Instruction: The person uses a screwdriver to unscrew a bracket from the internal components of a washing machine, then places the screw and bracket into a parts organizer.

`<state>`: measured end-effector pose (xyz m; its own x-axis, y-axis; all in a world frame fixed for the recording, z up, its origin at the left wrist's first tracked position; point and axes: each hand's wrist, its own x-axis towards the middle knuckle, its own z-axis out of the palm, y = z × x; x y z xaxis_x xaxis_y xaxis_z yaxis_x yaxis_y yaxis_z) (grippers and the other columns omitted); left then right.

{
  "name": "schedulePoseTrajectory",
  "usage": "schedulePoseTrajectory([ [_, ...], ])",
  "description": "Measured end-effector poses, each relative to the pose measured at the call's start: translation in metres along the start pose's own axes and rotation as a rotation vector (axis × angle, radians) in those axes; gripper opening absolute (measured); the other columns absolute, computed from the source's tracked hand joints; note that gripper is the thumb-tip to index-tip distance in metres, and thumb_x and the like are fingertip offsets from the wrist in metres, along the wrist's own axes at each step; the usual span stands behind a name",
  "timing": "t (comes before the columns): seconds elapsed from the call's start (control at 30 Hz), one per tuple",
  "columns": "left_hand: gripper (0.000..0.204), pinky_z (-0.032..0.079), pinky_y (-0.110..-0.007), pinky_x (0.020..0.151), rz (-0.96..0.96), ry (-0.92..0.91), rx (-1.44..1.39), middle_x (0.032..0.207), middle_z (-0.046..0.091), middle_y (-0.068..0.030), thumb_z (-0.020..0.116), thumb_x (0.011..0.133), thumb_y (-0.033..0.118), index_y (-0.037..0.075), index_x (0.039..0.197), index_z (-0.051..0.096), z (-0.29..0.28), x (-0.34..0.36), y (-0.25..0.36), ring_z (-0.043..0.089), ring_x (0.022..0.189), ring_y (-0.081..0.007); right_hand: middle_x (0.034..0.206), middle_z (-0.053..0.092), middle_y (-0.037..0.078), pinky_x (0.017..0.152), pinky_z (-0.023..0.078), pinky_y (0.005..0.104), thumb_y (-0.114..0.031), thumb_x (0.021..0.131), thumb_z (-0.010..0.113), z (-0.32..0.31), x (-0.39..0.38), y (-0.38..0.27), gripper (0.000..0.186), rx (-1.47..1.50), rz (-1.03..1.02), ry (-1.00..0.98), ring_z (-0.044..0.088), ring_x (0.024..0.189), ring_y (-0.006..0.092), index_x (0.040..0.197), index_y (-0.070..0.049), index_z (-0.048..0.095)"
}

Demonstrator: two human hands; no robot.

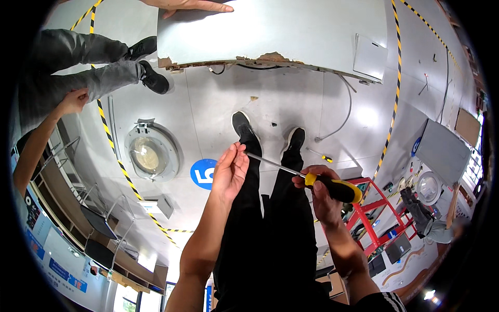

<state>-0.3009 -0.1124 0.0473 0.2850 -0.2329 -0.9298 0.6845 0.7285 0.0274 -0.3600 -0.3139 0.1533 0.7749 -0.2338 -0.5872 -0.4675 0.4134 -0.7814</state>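
My right hand (pixel 326 204) is wrapped round the black and yellow handle of a screwdriver (pixel 278 165). Its long metal shaft points left and away, across my legs. At the tip of the shaft, my left hand (pixel 232 169) is closed in a pinch, palm turned up. Whatever those fingertips hold, if anything, is too small to make out. Beyond my shoes stands a white appliance cabinet (pixel 291 31), its near edge rusted and chipped. Another person's hand (pixel 200 6) rests on the cabinet's far left part, one finger stretched out.
The other person's legs (pixel 88 75) are at the left. A round washing machine door (pixel 150 152) lies on the floor. A grey hose (pixel 349 112) and a second screwdriver (pixel 326 158) lie right of my feet. A red metal frame cart (pixel 371 208) stands at the right.
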Motion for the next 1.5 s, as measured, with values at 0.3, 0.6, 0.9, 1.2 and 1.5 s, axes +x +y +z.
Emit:
schedulePoseTrajectory([
  [0.3, 0.014, 0.053, -0.025, 0.075, -0.081, -0.126, -0.085, 0.087, 0.063, -0.0048, 0.056, 0.091, 0.016, 0.004, 0.098, 0.059, 0.007, 0.001, -0.004, 0.062, 0.080, -0.0142, 0.107, 0.054, 0.014, 0.090, 0.048, 0.0373, -0.010, 0.084, 0.063, -0.003, -0.007, 0.002, 0.027, 0.095, -0.024, -0.052, 0.060, 0.098, 0.0249, 0.106, 0.001, 0.053],
  [0.6, 0.014, 0.051, -0.023, 0.072, -0.061, -0.183, -0.169, 0.086, 0.062, -0.0047, 0.057, 0.090, 0.018, 0.005, 0.095, 0.060, 0.018, -0.002, -0.007, 0.059, 0.078, -0.0128, 0.106, 0.053, 0.020, 0.086, 0.052, 0.0435, -0.012, 0.082, 0.064, -0.009, -0.005, 0.003, 0.026, -0.109, -0.228, -0.223, 0.058, 0.096, 0.0262, 0.101, 0.003, 0.054],
  [0.9, 0.015, 0.049, -0.023, 0.074, -0.084, -0.192, -0.226, 0.084, 0.063, -0.0044, 0.054, 0.092, 0.019, 0.006, 0.092, 0.060, 0.028, -0.001, -0.012, 0.059, 0.076, -0.0120, 0.107, 0.056, 0.021, 0.086, 0.053, 0.0407, 0.003, 0.077, 0.060, -0.012, -0.006, 0.002, 0.025, -0.156, -0.300, -0.220, 0.062, 0.093, 0.0292, 0.102, 0.001, 0.056],
  [1.2, 0.013, 0.048, -0.020, 0.070, -0.077, -0.183, -0.225, 0.081, 0.061, -0.0034, 0.059, 0.089, 0.019, 0.006, 0.087, 0.061, 0.027, -0.001, -0.014, 0.055, 0.072, -0.0100, 0.110, 0.059, 0.012, 0.081, 0.049, 0.0277, 0.011, 0.068, 0.065, -0.014, -0.006, -0.018, 0.038, -0.364, -0.299, -0.358, 0.062, 0.097, 0.0219, 0.103, -0.004, 0.062],
  [1.5, 0.014, 0.047, -0.020, 0.067, -0.031, -0.128, -0.214, 0.081, 0.060, -0.0051, 0.057, 0.090, 0.016, 0.002, 0.088, 0.061, 0.040, -0.003, -0.023, 0.053, 0.073, -0.0108, 0.108, 0.060, 0.011, 0.080, 0.049, 0.0266, 0.010, 0.069, 0.066, -0.023, -0.017, -0.022, 0.035, -0.252, -0.228, -0.273, 0.062, 0.095, 0.0202, 0.101, -0.002, 0.061],
])
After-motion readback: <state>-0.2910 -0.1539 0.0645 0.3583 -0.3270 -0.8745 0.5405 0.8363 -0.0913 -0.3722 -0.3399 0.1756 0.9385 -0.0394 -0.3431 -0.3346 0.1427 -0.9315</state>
